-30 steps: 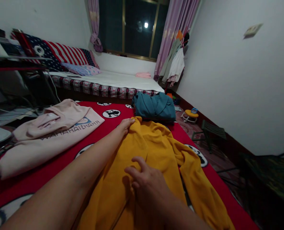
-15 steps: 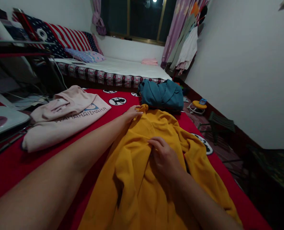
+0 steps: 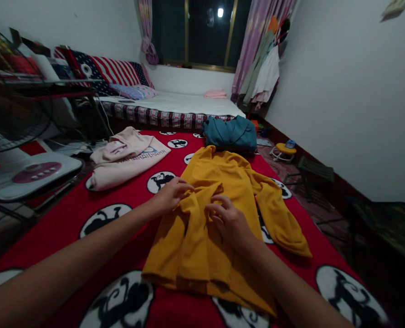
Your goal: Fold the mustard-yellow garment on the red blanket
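A yellow long-sleeved top [image 3: 234,182] lies spread and wrinkled in front of me. One sleeve stretches out to the right, and the left side is bunched into folds. My left hand [image 3: 175,193] is at the top's left edge, its fingers bent round the bunched fabric. Over the middle of the top, my right hand [image 3: 229,223] rests with curved fingers slightly apart, the tips near a raised fold. Beyond the collar sits a folded teal garment [image 3: 229,134]. To the left is a folded pale pink sweatshirt [image 3: 130,161] with printed lettering.
Everything lies on a red blanket [image 3: 171,305] with black-and-white round patterns. A fan base [image 3: 38,173] stands at the left. Behind is a bed [image 3: 181,104] with a white surface. On the right floor are a yellow-topped stool [image 3: 284,151] and a folding stool [image 3: 315,173].
My left hand has moved from the collar area down toward me, to the top's left side. The right hand's fingers have loosened. The view has shifted, showing the top's lower hem.
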A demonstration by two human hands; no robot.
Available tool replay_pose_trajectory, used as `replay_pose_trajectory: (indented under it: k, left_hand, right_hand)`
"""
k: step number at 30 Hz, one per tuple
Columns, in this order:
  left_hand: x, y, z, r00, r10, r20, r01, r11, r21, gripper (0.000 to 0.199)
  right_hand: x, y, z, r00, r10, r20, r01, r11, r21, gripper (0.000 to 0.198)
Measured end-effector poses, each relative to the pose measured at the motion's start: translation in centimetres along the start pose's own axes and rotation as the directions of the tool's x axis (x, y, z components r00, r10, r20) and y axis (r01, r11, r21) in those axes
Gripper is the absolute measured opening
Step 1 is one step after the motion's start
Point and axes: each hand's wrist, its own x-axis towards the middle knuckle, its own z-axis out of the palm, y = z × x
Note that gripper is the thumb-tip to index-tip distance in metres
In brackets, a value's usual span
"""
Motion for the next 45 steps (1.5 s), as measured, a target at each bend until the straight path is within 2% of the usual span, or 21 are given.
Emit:
replay_pose_trajectory:
  k: [2,4,7,12,17,21,24,26,28,30,31,33,34,36,37,40,42,45]
  left_hand:
    - [-1.9,0.8,0.0,0.988,0.151,-0.03,-0.146,0.98,0.134,0.048]
    - [-3.3,1.8,0.1,0.963,0.269,-0.003,-0.263,0.943,0.202,0.058]
    - [-4.4,2.8,0.7,0.926,0.375,0.047,-0.375,0.898,0.229,0.049]
    - [-4.7,3.1,1.4,0.893,0.449,0.016,-0.442,0.872,0.211,0.028]
    - [-5.2,2.5,0.5,0.88,0.473,0.041,-0.474,0.87,0.139,0.024]
    - [-6.2,2.2,-0.3,0.906,0.414,0.086,-0.423,0.895,0.144,0.021]
    - [-7.3,2.5,-0.5,0.924,0.36,0.126,-0.38,0.902,0.206,0.017]
    - [-8.0,2.8,-0.8,0.921,0.341,0.189,-0.376,0.904,0.202,0.023]
    - [-8.2,3.1,-1.4,0.911,0.298,0.284,-0.338,0.935,0.107,0.031]
    - [-7.6,3.0,-2.1,0.915,0.218,0.34,-0.216,0.975,-0.046,0.033]
    - [-7.0,2.8,-2.4,0.93,0.169,0.327,-0.142,0.984,-0.105,0.033]
    - [-5.3,2.3,-2.8,0.979,0.065,0.195,-0.038,0.989,-0.139,0.031]
    - [-4.4,2.2,-2.8,0.994,0.033,0.1,-0.021,0.993,-0.118,0.031]
    - [-2.5,2.0,-2.3,0.998,0.043,-0.041,-0.045,0.998,-0.041,0.031]
    - [-1.7,2.0,-1.9,0.995,0.076,-0.065,-0.077,0.997,-0.004,0.031]
    - [-0.1,2.2,0.1,0.988,0.152,-0.03,-0.149,0.986,0.078,0.03]
    - [0.6,1.9,1.5,0.992,0.119,-0.051,-0.112,0.986,0.125,0.033]
    - [1.9,0.9,2.7,0.987,-0.009,-0.163,0.033,0.989,0.141,0.042]
  right_hand:
    - [-0.1,-0.3,0.3,1.0,-0.023,0.0,0.023,1.0,-0.004,0.032]
    - [-0.3,-0.4,0.6,0.998,-0.066,-0.003,0.066,0.998,-0.005,0.03]
    - [-0.5,-0.3,1.1,0.991,-0.137,-0.007,0.137,0.99,-0.017,0.029]
    - [-0.7,-0.3,1.3,0.984,-0.176,-0.016,0.175,0.984,-0.024,0.019]
    - [-0.7,-0.5,0.7,0.986,-0.111,-0.122,0.138,0.962,0.237,0.016]
    - [-0.8,-0.5,0.1,0.984,-0.032,-0.174,0.107,0.891,0.441,0.015]
    - [-1.2,-0.4,-0.1,0.993,-0.006,-0.119,0.06,0.889,0.455,0.016]
    - [-1.4,-0.3,-0.2,0.997,0.018,-0.074,0.016,0.897,0.442,0.017]
    - [-1.3,-0.3,-0.4,0.996,0.078,-0.046,-0.05,0.898,0.437,0.02]
    - [-0.5,-0.1,-0.7,0.98,0.186,-0.077,-0.139,0.902,0.409,0.027]
    - [0.2,0.2,-0.9,0.962,0.246,-0.117,-0.185,0.906,0.382,0.03]
    - [2.1,1.3,-1.1,0.913,0.346,-0.216,-0.266,0.907,0.328,0.028]
    - [3.4,2.0,-1.1,0.889,0.384,-0.25,-0.303,0.902,0.306,0.023]
    - [6.1,3.7,-1.1,0.854,0.443,-0.274,-0.38,0.889,0.255,0.016]
    - [7.4,4.6,-0.9,0.84,0.469,-0.273,-0.422,0.881,0.216,0.018]
    - [10.6,7.1,-0.4,0.804,0.548,-0.233,-0.55,0.833,0.059,0.032]
    - [12.0,8.2,0.0,0.79,0.586,-0.181,-0.597,0.802,-0.007,0.037]
    - [13.2,9.1,0.2,0.803,0.588,-0.096,-0.593,0.805,-0.032,0.026]
